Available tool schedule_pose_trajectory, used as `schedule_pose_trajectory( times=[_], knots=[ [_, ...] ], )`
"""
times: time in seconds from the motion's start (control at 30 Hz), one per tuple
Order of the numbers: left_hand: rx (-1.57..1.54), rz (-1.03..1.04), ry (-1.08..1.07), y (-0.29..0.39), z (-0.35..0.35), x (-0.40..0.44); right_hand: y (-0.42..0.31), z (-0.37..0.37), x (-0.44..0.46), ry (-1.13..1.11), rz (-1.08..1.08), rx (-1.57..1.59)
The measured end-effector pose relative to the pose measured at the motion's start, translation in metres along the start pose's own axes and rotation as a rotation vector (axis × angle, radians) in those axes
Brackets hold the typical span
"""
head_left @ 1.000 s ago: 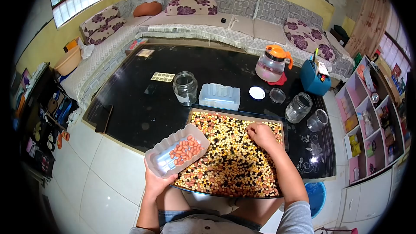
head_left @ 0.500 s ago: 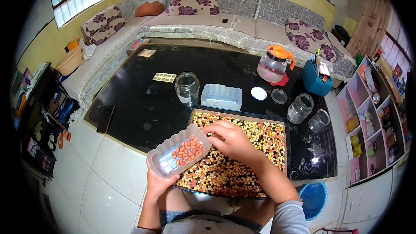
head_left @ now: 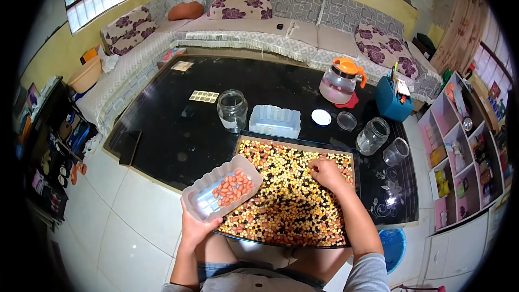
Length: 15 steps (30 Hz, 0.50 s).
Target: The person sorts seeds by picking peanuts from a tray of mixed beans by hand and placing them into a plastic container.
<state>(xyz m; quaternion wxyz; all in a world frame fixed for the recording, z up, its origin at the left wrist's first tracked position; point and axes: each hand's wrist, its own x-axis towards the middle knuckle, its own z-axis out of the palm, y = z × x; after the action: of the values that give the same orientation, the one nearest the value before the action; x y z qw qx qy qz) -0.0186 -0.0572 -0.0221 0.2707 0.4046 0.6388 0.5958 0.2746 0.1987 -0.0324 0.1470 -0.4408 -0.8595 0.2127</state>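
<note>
My left hand point(head_left: 197, 226) grips the near end of a ribbed translucent plastic container point(head_left: 197, 197), which is tilted over the left edge of the tray. Reddish peanuts point(head_left: 233, 186) lie in a loose pile inside it. A wide shallow tray point(head_left: 354, 170) holds a mix of yellow corn kernels, black beans and peanuts. Over its upper right part, my right hand point(head_left: 327, 174) reaches down with its fingers bent together at the surface of the mix. Whatever is between those fingertips is hidden.
Behind the tray stand a glass jar point(head_left: 232, 111) and a second translucent container point(head_left: 274, 121). To the right are another jar point(head_left: 373, 136), a clear cup point(head_left: 396, 152), two lids and an orange-topped pitcher point(head_left: 339, 84). A phone-like dark object point(head_left: 130, 147) lies at the table's left edge.
My right hand has moved from the plastic container's rim rightward to the upper right part of the tray. My left hand and the container of peanuts have stayed nearly still.
</note>
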Motion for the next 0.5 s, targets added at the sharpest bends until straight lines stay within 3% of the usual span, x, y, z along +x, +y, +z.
schedule_pose_trajectory(
  times=[0.1,0.5],
  knots=[
    [-0.005,0.004,-0.005,-0.0022,-0.0003,0.0002,-0.0005,0.0012,-0.0008,0.029,-0.067,-0.142],
    [0.026,-0.015,0.001,-0.0031,-0.0012,-0.0009,-0.0074,-0.0059,-0.0035,-0.138,-0.002,-0.156]
  ],
)
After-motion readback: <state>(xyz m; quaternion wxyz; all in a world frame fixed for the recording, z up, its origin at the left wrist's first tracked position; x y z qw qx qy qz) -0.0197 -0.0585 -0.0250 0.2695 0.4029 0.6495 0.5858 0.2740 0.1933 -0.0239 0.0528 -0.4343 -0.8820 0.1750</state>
